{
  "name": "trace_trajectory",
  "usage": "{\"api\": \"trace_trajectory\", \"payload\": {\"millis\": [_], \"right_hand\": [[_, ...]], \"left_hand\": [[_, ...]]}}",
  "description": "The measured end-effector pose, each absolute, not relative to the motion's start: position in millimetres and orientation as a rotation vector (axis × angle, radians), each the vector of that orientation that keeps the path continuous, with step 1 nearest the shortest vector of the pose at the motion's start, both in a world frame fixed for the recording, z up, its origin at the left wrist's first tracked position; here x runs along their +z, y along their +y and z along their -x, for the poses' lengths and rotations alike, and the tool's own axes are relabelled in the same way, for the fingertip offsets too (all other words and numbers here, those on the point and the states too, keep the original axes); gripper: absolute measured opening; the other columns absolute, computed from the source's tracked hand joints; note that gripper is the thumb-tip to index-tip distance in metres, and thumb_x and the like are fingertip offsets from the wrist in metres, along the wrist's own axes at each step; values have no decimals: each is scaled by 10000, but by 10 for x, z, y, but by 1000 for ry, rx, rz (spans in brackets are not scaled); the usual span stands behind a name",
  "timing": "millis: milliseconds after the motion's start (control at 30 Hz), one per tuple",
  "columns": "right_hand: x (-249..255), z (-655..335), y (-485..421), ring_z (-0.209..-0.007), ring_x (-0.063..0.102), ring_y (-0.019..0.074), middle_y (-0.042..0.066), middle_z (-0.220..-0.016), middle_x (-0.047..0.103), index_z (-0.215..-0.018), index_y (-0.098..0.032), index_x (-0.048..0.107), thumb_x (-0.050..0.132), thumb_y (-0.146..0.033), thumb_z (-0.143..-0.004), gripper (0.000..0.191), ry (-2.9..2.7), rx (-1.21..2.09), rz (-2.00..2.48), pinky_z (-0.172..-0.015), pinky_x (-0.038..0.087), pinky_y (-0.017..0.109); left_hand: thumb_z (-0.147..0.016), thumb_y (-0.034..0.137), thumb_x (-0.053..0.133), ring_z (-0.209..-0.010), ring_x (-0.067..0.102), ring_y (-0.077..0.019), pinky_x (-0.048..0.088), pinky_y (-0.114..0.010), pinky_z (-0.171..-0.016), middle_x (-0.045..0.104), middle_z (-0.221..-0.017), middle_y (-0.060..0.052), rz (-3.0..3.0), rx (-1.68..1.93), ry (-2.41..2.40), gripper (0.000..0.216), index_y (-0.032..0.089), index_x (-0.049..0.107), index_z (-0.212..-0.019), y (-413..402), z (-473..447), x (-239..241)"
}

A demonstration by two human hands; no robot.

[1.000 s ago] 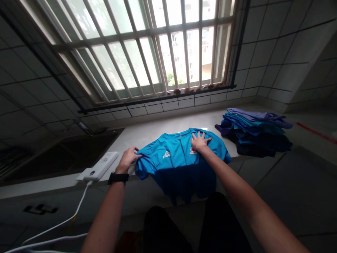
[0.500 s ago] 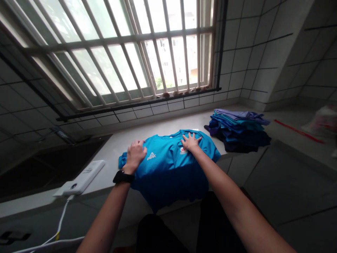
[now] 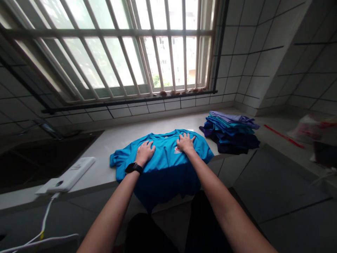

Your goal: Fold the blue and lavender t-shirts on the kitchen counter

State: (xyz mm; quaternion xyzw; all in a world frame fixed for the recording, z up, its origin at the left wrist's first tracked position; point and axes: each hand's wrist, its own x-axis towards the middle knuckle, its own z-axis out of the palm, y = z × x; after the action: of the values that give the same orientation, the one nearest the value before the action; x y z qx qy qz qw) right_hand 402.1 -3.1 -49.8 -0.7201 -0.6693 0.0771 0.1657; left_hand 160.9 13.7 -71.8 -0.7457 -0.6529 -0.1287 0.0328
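Note:
A blue T-shirt [image 3: 163, 161] lies front up on the white counter, its collar toward the window and its lower part hanging over the front edge. My left hand [image 3: 145, 152] rests on the left chest of the shirt as I see it, fingers spread and slightly bent, covering the white logo there. On the other side of the collar, my right hand [image 3: 185, 142] presses flat with fingers apart, beside a small red and white badge [image 3: 178, 150]. Both hands touch the cloth without gripping it. A black watch [image 3: 134, 168] is on my left wrist.
To the right stands a stack of folded clothes [image 3: 231, 133]. A white power strip [image 3: 71, 174] with a cable lies at left, near the dark sink [image 3: 47, 158]. A red strip [image 3: 283, 136] and a plastic bag [image 3: 306, 128] sit farther right. A barred window [image 3: 121, 33] is behind.
My left hand has moved from the left shoulder area inward onto the chest, now covering the logo. The sleeve on that side lies more spread out. My right hand stays on the shirt.

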Motion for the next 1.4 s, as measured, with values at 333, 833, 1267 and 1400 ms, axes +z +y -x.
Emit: {"api": "trace_trajectory", "payload": {"millis": [333, 833, 1267, 1400], "right_hand": [[-497, -4017, -65, -1460, 399, 344, 188, -1522, 531, -1399, -167, 617, 374, -278, -1007, 474, -1896, 162, 2048, -1223, 241, 638], [-526, -4024, -31, -1445, 416, 328, 186, -1481, 548, -1348, -176, 633, 370, -245, -1011, 433, -1909, 178, 2025, -1221, 227, 640], [-527, -4041, -23, -1446, 416, 334, 188, -1478, 544, -1334, -181, 634, 364, -256, -1007, 430, -1917, 187, 2012, -1223, 228, 647], [-517, -4043, -29, -1438, 420, 328, 185, -1477, 543, -1337, -184, 633, 365, -258, -1014, 426, -1920, 192, 2020, -1225, 225, 630]], "left_hand": [[-1018, 327, 434, -1446, 500, -267, 395, -395, -1193, 571, -1539, -133, 2265, -388, -2006, 460, 176, 640, -1400, 96, -1651, -701], [-983, 304, 467, -1376, 567, -295, 435, -395, -1150, 618, -1484, -154, 2258, -513, -2011, 477, 154, 634, -1404, 89, -1658, -710], [-973, 305, 459, -1365, 568, -281, 432, -379, -1142, 628, -1467, -163, 2261, -511, -2017, 444, 129, 683, -1313, 81, -1658, -694], [-976, 296, 457, -1367, 567, -289, 435, -394, -1146, 623, -1471, -174, 2271, -513, -2015, 441, 120, 682, -1312, 77, -1656, -688]]}}
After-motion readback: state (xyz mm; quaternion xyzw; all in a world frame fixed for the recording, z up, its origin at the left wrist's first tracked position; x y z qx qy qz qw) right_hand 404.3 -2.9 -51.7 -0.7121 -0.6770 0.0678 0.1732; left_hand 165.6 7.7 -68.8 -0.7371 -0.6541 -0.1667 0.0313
